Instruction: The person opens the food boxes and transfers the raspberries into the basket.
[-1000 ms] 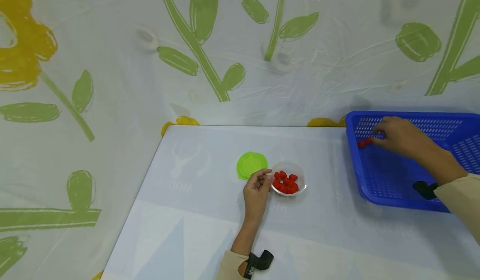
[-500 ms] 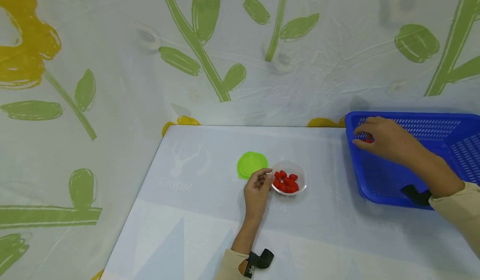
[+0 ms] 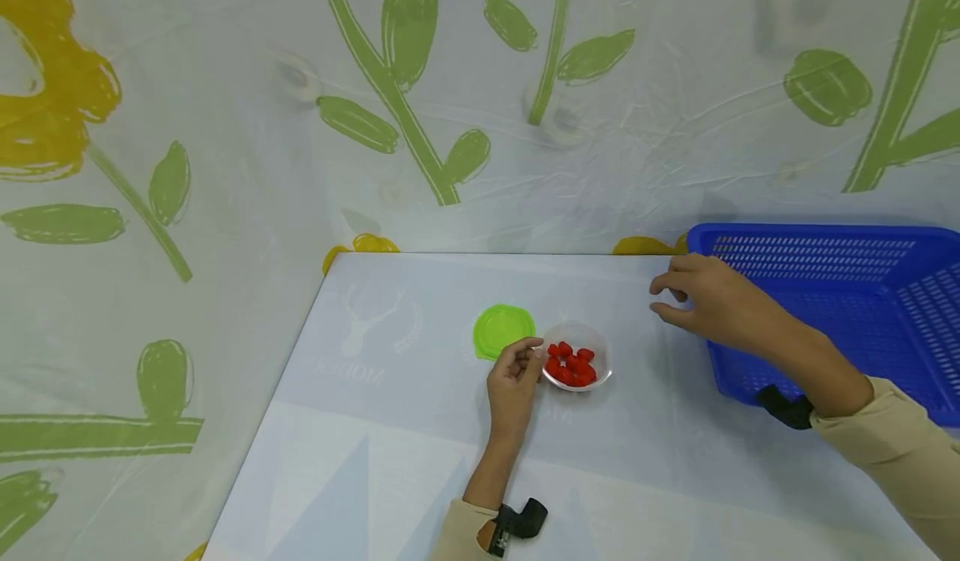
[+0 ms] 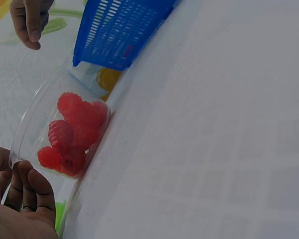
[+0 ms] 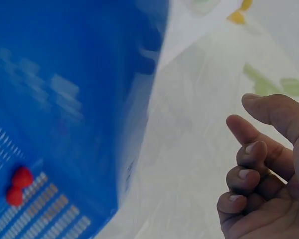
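A clear plastic bowl [image 3: 577, 333] stands on the table with several red raspberries [image 3: 574, 368] inside. At the bowl's left side, my left hand [image 3: 512, 390] pinches its rim between thumb and fingers, as the left wrist view shows. My right hand [image 3: 712, 303] hangs over the left edge of the blue basket [image 3: 817, 231], its fingers loosely bent and a gap between thumb and forefinger. Nothing is held in it. Two red raspberries [image 5: 19, 185] lie in a corner of the basket in the right wrist view; the right arm hides part of the basket in the head view.
A bright green lid [image 3: 503, 331] lies flat just behind the left hand, beside the bowl. The white table [image 3: 360, 461] ends at a wall covering [image 3: 247, 169] with printed flowers and leaves. A stretch of tabletop separates bowl and basket.
From inside the basket, where red raspberries were by its fingertips, my right hand has moved left past the basket's edge, holding nothing. My left hand and the bowl have stayed in place.
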A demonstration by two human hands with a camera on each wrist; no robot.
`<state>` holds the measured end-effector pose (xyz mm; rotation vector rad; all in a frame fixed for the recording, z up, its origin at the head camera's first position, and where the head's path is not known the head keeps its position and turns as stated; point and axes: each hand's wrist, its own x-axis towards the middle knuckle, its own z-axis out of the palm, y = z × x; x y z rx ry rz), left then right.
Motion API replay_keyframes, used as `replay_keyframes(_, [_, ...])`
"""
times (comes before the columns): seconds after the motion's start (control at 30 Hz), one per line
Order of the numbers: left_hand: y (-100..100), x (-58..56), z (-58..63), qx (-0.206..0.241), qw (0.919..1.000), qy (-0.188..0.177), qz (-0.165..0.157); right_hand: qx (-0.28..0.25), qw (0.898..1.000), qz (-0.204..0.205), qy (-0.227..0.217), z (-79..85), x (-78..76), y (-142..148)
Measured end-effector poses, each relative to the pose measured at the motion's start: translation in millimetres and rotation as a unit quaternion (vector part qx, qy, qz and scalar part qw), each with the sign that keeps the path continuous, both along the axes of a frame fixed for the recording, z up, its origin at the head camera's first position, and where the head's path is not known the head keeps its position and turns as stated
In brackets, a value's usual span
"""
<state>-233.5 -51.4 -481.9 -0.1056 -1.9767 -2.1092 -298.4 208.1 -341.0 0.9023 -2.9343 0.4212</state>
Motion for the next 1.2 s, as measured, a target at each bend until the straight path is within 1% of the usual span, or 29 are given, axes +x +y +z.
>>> replay_keyframes(0.07, [0, -0.1, 0.1, -0.001, 1.0, 0.005, 0.002, 0.0, 1.0, 0.009, -0.004, -2.5, 1.8, -8])
replay_keyframes(0.2, [-1, 0.6, 2.3, 0.0, 1.0, 0.002, 0.002, 0.0, 1.0, 0.022, -0.013, -9.4, 5.3, -22])
replay_keyframes(0.4, [-3, 0.6, 4.3, -0.006, 0.9999, -0.012, -0.003, 0.007, 0.999, 0.052, 0.005, -21.0, 9.4, -39])
replay_keyframes(0.6, [-2, 0.2, 3.0, 0.003, 0.9999, -0.012, -0.002, 0.023, 0.997, 0.067, -0.007, -35.2, 14.5, -55])
replay_keyframes(0.87, [-2, 0.4, 3.6, 0.005, 0.9999, -0.015, -0.005, 0.023, 0.996, 0.081, -0.009, -52.5, 15.9, -66])
replay_keyframes(1.03, [-1, 0.5, 4.5, 0.004, 0.9998, -0.017, -0.006, 0.026, 0.996, 0.079, -0.018, -61.0, 15.5, -69])
replay_keyframes(1.2, [-1, 0.3, 4.7, 0.005, 0.9998, -0.015, -0.007, 0.03, 0.996, 0.084, -0.012, -68.0, 14.9, -71])
